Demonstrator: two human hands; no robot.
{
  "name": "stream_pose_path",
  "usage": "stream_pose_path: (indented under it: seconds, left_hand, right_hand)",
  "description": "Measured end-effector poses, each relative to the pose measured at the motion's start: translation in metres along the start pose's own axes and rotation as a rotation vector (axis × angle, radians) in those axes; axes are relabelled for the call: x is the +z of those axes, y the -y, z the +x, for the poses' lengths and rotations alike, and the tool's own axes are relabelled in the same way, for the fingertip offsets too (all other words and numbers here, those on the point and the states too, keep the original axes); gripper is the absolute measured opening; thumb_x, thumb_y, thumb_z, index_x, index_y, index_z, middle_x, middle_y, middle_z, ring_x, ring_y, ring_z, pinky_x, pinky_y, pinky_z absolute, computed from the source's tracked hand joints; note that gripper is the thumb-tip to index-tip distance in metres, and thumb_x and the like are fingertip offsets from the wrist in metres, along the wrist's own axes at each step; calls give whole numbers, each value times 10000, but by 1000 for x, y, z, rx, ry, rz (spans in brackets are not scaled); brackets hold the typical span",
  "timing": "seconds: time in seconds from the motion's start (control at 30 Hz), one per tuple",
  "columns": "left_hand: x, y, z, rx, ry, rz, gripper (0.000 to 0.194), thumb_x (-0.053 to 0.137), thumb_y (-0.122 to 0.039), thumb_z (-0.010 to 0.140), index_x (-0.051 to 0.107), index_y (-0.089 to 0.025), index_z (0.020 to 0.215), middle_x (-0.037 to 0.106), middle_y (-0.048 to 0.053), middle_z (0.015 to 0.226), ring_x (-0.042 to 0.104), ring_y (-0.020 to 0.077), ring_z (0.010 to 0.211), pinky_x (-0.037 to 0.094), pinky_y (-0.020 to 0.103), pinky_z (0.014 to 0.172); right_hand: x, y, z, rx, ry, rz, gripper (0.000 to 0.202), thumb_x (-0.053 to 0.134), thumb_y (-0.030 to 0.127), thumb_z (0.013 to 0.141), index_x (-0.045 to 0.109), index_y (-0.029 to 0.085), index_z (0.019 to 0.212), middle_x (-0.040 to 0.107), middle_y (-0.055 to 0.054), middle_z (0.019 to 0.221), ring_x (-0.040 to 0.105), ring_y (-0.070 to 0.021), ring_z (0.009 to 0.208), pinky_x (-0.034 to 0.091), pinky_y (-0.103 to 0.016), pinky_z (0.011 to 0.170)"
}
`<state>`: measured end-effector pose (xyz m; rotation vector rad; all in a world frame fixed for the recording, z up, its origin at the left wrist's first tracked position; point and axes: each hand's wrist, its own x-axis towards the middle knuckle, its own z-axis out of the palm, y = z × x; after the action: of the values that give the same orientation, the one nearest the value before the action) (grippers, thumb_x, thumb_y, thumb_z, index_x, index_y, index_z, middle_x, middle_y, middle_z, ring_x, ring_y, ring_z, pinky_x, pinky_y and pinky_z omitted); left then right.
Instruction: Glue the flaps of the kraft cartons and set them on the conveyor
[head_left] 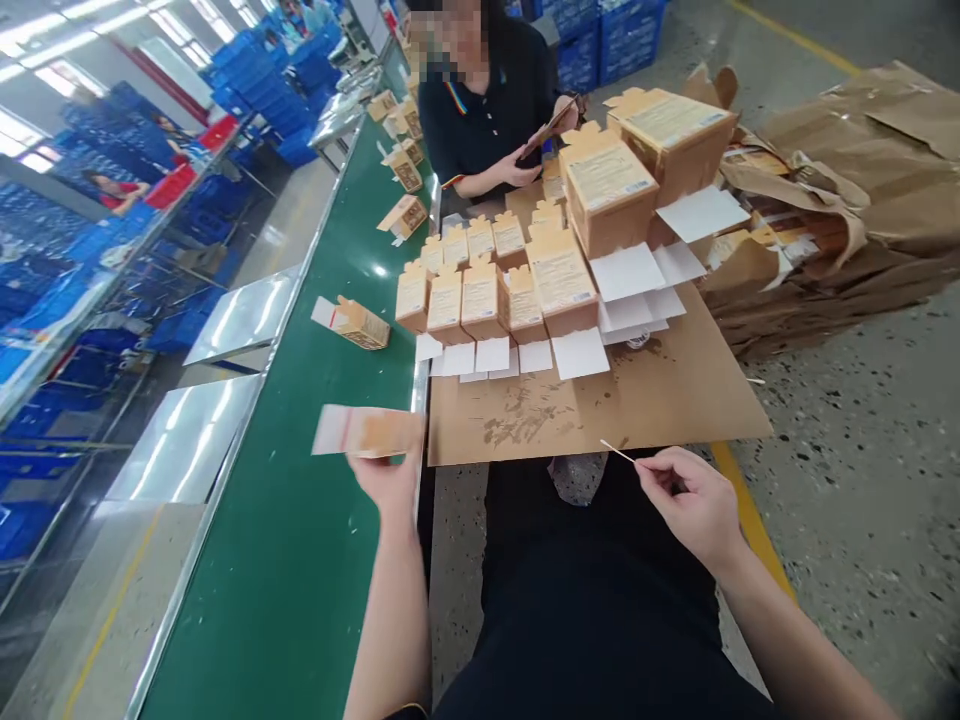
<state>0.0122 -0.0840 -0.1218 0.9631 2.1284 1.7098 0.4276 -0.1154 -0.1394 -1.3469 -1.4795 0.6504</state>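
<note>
Over the near part of the green conveyor belt (300, 520), my left hand (386, 480) grips a small cardboard box (382, 432) with a white end flap; the box is blurred. My right hand (690, 500) pinches a thin cotton swab (618, 451), its pale tip pointing up and left over the front edge of a brown cardboard sheet (660, 400). On that sheet, between my hands and the far side, stand several small boxes (481, 300) with white flaps hanging toward me. Dark wet smears (525, 415) mark the cardboard in front of them.
One box (360, 322) lies on the belt, with several more farther along. Across the sheet a person (487, 110) holds a flat brown piece. Brown-paper bundles (847, 200) sit on the floor at right. Metal side plates (184, 440) and blue crates (255, 85) are at left.
</note>
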Motion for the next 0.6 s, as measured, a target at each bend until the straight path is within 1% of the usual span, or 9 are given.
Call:
stream_pose_path:
  seconds: [0.1,0.17,0.27,0.33,0.37,0.43,0.47,0.53,0.6]
  left_hand:
    - [-44,11,46,-67,-107,49,1024,1123,-415,544,519,-269,1358,676,152,1511,698,443,1459,553,719,1249]
    - [-61,19,63,-171,-112,90,1034,1135,-384,466,508,-264,1279,696,147,1420,724,448,1412,555,730,1233]
    - [-71,29,63,-270,-84,100,1030,1112,-313,455,483,-288,1271,663,128,1414,665,417,1493,479,671,1320]
    - [-76,32,48,-214,-189,125,992,1064,-314,523,468,-306,1316,611,117,1449,592,397,1563,401,643,1379]
    - [-77,32,38,-135,-273,146,952,1032,-334,568,465,-310,1332,588,113,1450,574,391,1569,385,644,1388]
    - [-74,26,22,96,-395,154,817,953,-389,664,479,-307,1324,566,105,1419,600,383,1506,420,657,1362]
    - [-68,20,18,212,-397,125,734,914,-414,704,496,-300,1297,568,100,1388,630,375,1449,455,657,1334]
    - [-44,0,28,348,-307,20,589,849,-452,770,536,-286,1240,595,89,1314,679,349,1345,508,630,1286]
    - [-7,-26,60,316,-179,-89,500,796,-474,828,580,-272,1231,640,87,1260,699,320,1301,530,574,1264]
  right_hand:
    - [0,-6,7,1,17,-3,259,743,358,1052,760,279,806,713,-34,726,635,-199,591,572,-346,550]
    - [3,-8,15,0,55,11,282,742,391,1058,761,278,800,732,-44,737,653,-208,596,589,-357,553]
    - [6,-8,24,-17,120,45,312,727,444,1077,776,282,814,747,-54,748,666,-217,591,604,-368,547]
    - [2,-9,28,-30,124,48,324,728,480,1083,787,285,830,751,-55,754,677,-218,593,606,-364,541]
    - [-1,-11,28,-31,113,39,331,730,499,1084,794,286,840,753,-55,759,684,-218,597,609,-361,542]
    - [-10,-15,28,-13,77,10,349,733,535,1084,805,283,854,761,-58,775,695,-216,604,619,-355,550]
    - [-14,-18,27,-1,56,-5,361,733,549,1084,809,280,857,763,-59,777,695,-214,600,622,-353,551]
    - [-21,-24,28,15,19,-33,384,730,569,1082,807,272,850,763,-56,765,690,-210,585,619,-352,548]
    - [-27,-29,34,12,-19,-78,393,728,573,1076,800,268,839,758,-53,748,692,-214,585,614,-359,561]
